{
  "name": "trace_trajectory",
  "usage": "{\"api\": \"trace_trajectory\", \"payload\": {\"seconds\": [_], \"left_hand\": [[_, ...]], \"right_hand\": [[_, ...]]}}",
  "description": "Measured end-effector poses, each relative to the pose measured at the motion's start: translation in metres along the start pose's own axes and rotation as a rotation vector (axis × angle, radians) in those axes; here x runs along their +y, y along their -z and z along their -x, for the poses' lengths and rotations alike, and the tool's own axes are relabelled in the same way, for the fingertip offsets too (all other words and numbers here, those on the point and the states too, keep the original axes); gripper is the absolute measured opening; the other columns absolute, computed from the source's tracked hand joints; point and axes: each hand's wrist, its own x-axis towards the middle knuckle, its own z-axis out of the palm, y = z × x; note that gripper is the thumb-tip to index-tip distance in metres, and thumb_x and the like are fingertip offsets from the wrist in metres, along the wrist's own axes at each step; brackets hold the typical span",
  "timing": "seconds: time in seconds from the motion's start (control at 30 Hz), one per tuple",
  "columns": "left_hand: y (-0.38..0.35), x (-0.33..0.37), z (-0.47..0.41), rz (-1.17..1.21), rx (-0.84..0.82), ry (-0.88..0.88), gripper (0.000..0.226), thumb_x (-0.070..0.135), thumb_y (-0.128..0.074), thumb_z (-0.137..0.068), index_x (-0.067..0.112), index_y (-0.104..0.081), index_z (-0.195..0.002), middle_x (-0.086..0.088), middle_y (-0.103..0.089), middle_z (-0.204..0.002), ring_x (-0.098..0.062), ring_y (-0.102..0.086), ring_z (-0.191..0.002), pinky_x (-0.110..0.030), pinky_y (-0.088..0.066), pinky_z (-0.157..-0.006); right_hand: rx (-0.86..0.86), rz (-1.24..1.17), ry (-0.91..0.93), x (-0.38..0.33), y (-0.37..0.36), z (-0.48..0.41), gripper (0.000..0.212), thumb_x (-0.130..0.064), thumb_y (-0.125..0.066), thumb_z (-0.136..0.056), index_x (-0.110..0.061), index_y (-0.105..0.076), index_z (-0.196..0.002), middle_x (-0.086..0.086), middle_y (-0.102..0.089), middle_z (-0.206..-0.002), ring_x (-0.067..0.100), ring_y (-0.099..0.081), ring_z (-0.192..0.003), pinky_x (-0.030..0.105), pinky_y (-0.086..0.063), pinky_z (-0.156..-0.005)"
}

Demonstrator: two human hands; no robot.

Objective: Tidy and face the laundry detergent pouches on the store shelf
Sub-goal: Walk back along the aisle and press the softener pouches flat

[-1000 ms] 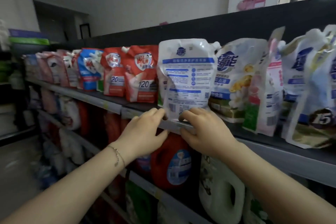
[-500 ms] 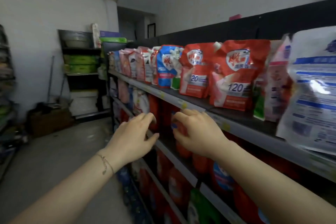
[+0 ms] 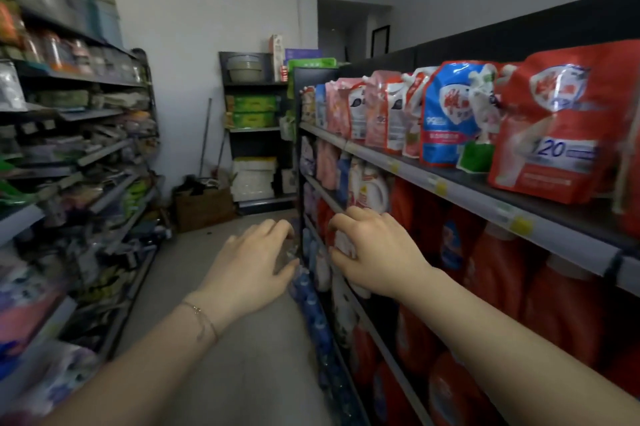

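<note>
Detergent pouches (image 3: 446, 114) stand in a row on the top shelf (image 3: 450, 183). At the near end of that shelf is a red pouch (image 3: 550, 128) marked 120, face outward. Just beyond it is a small white and green pouch (image 3: 479, 135) that leans, then a blue pouch (image 3: 441, 121) facing the aisle. Toward the far end of the top shelf the pink and white pouches (image 3: 363, 110) are packed close and turned partly sideways, their spouts up.

Below the top shelf, the next level holds red jugs (image 3: 495, 273) side by side, with a white bottle (image 3: 370, 190) further along. The lower levels hold more red and blue containers, too blurred to tell apart.

Both hands hover below the front edge of the top shelf, apart from every pouch. The left hand (image 3: 249, 263) has a loose, half-curled grip with nothing in it and a thin bracelet (image 3: 201, 318) at the wrist. The right hand (image 3: 377, 252) hangs in front of the levels under the top shelf, its grip likewise loosely curled, fingers bent and thumb apart, pinching nothing that can be seen.

Past the far end of the top shelf a dark rack (image 3: 256, 135) carries stacked bowls (image 3: 244, 69) above and green packs (image 3: 252, 103) beneath. A cardboard box (image 3: 202, 207) sits on the floor beside it, its contents unclear. Across the aisle from the top shelf, a blurred rack (image 3: 86, 148) holds mixed goods.
</note>
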Motion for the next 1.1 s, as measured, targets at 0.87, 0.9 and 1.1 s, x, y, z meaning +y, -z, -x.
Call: {"api": "trace_trajectory", "payload": {"seconds": [0.87,0.9,1.1], "left_hand": [[-0.099,-0.178,-0.216,-0.211,-0.069,0.248,0.034,0.047,-0.048,-0.093,0.029,-0.040,-0.121,0.007,-0.043,-0.120,-0.014,-0.045,-0.113,-0.032,-0.042,-0.091],[-0.105,-0.184,-0.222,-0.213,-0.065,0.254,0.033,0.047,-0.048,-0.092,0.029,-0.040,-0.120,0.007,-0.043,-0.119,-0.014,-0.045,-0.112,-0.032,-0.042,-0.090],[-0.130,-0.226,-0.251,-0.206,-0.054,0.275,0.031,0.047,-0.048,-0.092,0.029,-0.041,-0.116,0.008,-0.045,-0.120,-0.014,-0.044,-0.119,-0.033,-0.042,-0.092]], "right_hand": [[-0.056,-0.101,0.209,0.100,-0.196,-0.282,0.035,-0.041,-0.047,-0.092,-0.022,-0.050,-0.120,0.000,-0.051,-0.116,0.022,-0.048,-0.111,0.034,-0.037,-0.083],[-0.053,-0.107,0.209,0.103,-0.204,-0.291,0.035,-0.041,-0.047,-0.092,-0.022,-0.051,-0.120,0.000,-0.051,-0.116,0.023,-0.048,-0.111,0.035,-0.037,-0.084],[-0.041,-0.148,0.223,0.109,-0.246,-0.338,0.034,-0.042,-0.047,-0.092,-0.022,-0.052,-0.118,0.000,-0.053,-0.114,0.022,-0.050,-0.108,0.034,-0.037,-0.083]]}}
